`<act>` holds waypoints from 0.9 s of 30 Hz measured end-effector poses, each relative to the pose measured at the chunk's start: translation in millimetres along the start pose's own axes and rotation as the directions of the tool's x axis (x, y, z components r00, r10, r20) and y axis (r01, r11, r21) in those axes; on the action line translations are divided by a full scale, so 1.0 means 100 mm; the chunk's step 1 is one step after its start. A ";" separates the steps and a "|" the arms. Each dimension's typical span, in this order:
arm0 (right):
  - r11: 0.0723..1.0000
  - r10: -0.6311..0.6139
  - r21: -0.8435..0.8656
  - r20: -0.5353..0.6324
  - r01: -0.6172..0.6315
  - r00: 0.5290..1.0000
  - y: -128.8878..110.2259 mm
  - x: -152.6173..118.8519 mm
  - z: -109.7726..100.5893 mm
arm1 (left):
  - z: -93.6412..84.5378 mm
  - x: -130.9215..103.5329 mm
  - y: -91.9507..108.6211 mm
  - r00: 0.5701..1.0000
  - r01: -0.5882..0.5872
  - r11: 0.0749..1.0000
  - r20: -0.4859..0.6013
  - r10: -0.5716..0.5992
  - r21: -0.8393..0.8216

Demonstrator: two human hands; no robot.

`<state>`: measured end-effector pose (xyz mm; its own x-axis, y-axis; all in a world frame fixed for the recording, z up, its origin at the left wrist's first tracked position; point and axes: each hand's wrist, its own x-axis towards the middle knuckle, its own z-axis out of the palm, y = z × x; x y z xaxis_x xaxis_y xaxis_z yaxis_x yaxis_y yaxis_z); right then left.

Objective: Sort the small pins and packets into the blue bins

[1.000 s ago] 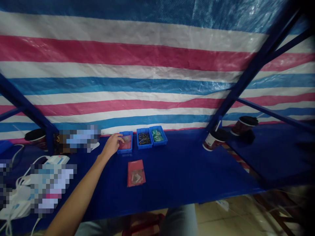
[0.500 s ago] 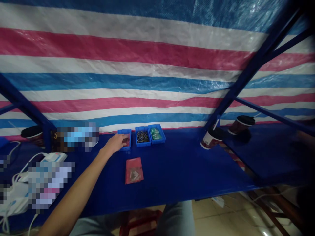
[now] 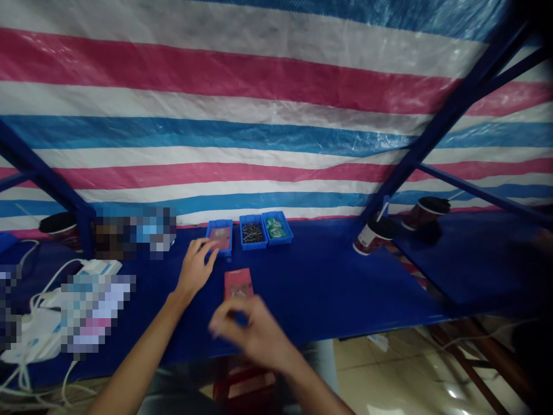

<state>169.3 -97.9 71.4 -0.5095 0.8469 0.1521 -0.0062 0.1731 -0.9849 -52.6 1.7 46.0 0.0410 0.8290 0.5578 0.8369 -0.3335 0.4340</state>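
My left hand [image 3: 196,268] is at the near left corner of a blue tray [image 3: 209,231] with red-backed packets [image 3: 222,237] in it. Its fingers are bent but apart, and no object shows between them. Closer to me, my right hand [image 3: 254,331] is blurred, thumb and forefinger curled into a ring with the tips together; anything in them cannot be made out. Beyond it lies a red packet [image 3: 237,279] with a clear window, its lower part covered by the hand. Farther right sit a blue tray of dark screws [image 3: 252,233] and another of green-and-white packets [image 3: 275,227].
White power strips and cables [image 3: 38,334] lie at the left of the blue table [image 3: 319,276]. A lidded cup [image 3: 374,236] stands by the right frame post [image 3: 395,176]. Behind hangs a striped sheet [image 3: 259,138]. A red stool [image 3: 246,389] shows below the table.
My left hand has drawn back from the left tray towards me, uncovering its packets. My right hand has come into view from below, in front of the red packet.
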 end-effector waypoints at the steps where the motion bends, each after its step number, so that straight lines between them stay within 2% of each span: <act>1: 0.996 0.023 -0.088 -0.106 -0.032 0.994 0.05 0.04 -0.10 | 0.01 -0.12 0.03 1.000 0.028 0.999 0.009 -0.027 -0.044; 3: 0.933 0.035 -0.328 -0.325 -0.148 0.945 0.19 0.14 -0.30 | 0.08 -0.28 0.06 0.990 0.094 0.983 0.115 -0.077 -0.155; 4: 0.864 0.019 -0.451 -0.414 -0.223 0.910 0.27 0.19 -0.38 | 0.13 -0.32 0.06 0.980 0.132 0.973 0.172 -0.100 -0.188; 7: 0.713 0.072 -0.628 -0.375 -0.310 0.924 0.48 0.34 -0.48 | 0.28 -0.27 0.06 0.960 0.203 0.949 0.241 -0.144 -0.241; 10: 0.650 0.100 -0.675 -0.380 -0.349 0.920 0.61 0.43 -0.42 | 0.39 -0.15 0.08 0.961 0.209 0.938 0.234 -0.145 -0.277; 12: 0.673 0.095 -0.655 -0.386 -0.345 0.918 0.65 0.44 -0.39 | 0.42 -0.13 0.09 0.963 0.208 0.932 0.229 -0.142 -0.298; 16: 0.797 0.099 -0.527 -0.367 -0.294 0.925 0.67 0.40 -0.44 | 0.42 -0.21 0.08 0.965 0.222 0.907 0.217 -0.150 -0.359; 20: 0.916 0.040 -0.361 -0.348 -0.173 0.937 0.66 0.33 -0.51 | 0.37 -0.30 0.08 0.959 0.263 0.874 0.213 -0.189 -0.408; 24: 0.990 0.003 -0.133 -0.290 -0.044 0.957 0.62 0.40 -0.55 | 0.27 -0.32 0.16 0.977 0.214 0.867 0.121 -0.178 -0.450; 27: 0.999 -0.016 0.022 -0.259 0.023 0.966 0.57 0.57 -0.58 | 0.25 -0.33 0.20 0.983 0.177 0.848 0.055 -0.173 -0.500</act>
<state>189.8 -11.0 28.6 -0.2689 0.9453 0.1845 -0.0369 0.1813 -0.9827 -23.6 -20.9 19.0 -0.0739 0.8976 0.4346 0.4439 -0.3607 0.8203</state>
